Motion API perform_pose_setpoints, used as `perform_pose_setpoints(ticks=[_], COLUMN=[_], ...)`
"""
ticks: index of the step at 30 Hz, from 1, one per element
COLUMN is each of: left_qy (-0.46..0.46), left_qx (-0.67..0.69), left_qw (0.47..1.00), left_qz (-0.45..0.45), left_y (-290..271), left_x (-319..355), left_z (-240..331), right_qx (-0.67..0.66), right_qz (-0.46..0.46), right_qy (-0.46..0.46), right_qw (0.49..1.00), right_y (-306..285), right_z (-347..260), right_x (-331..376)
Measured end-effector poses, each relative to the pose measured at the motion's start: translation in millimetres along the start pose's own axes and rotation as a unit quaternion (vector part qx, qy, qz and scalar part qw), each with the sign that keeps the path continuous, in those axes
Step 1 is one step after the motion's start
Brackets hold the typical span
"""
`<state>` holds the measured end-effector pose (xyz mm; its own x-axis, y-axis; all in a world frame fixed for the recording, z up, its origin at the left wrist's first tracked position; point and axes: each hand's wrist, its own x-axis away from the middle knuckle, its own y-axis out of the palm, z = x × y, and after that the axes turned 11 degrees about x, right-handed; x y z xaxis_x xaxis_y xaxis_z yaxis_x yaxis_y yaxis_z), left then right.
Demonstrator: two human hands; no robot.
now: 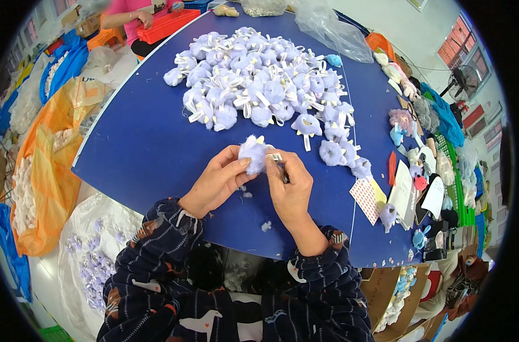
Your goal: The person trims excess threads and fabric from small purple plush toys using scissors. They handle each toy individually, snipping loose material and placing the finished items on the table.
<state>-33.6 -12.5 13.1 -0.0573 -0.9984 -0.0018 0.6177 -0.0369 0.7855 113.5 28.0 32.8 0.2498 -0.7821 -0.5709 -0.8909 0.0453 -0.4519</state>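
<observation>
Gripping a lilac plush piece (pixel 253 154) above the blue table (pixel 145 148), left hand (pixel 216 181) cups it steady at 9 o'clock. Right hand (pixel 290 185), at 3 o'clock, pinches a thin dark tool (pixel 282 170), perhaps a needle, against the plush. Loose fluff (pixel 265 226) lies at 6 o'clock. Finished lilac pile (pixel 259 80) sits heaped at 12 o'clock, within reach.

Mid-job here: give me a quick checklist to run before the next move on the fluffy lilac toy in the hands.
1. Left hand grips the lilac plush toy: ok.
2. Right hand holds a thin dark tool at the toy: ok.
3. Tool tip position in the fluff: cannot tell.
4. Blue table bare under the hands: ok, only small fluff scraps.
5. Pile of lilac toys apart from the hands: ok.
</observation>
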Motion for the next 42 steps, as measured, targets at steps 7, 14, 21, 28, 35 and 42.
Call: perform_pose_setpoints(ticks=[7, 14, 21, 28, 35, 42], left_qy=[-0.054, -0.023, -0.017, -0.03, -0.03, -0.092], left_qx=[0.045, -0.007, -0.135, -0.169, -0.201, -0.083], left_qw=[0.998, 1.0, 0.99, 0.985, 0.979, 0.991], left_qz=[0.004, 0.007, 0.037, -0.021, -0.01, -0.04], left_y=[2, -2, 6, 2, 6, 7], left_x=[-1, 2, 5, 9, 7, 12], left_z=[3, -2, -2, 3, 4, 14], right_qx=[-0.177, -0.013, -0.115, -0.179, -0.206, -0.188], right_qz=[-0.124, -0.11, -0.12, -0.156, -0.178, -0.222], right_qy=[0.225, 0.035, 0.122, 0.238, 0.236, 0.233], right_qw=[0.95, 0.993, 0.978, 0.942, 0.933, 0.928], right_y=[-11, 1, 6, -6, -4, -15], right_z=[-7, 3, 12, 7, 13, 6], right_x=[-6, -3, 0, -9, -8, -17])
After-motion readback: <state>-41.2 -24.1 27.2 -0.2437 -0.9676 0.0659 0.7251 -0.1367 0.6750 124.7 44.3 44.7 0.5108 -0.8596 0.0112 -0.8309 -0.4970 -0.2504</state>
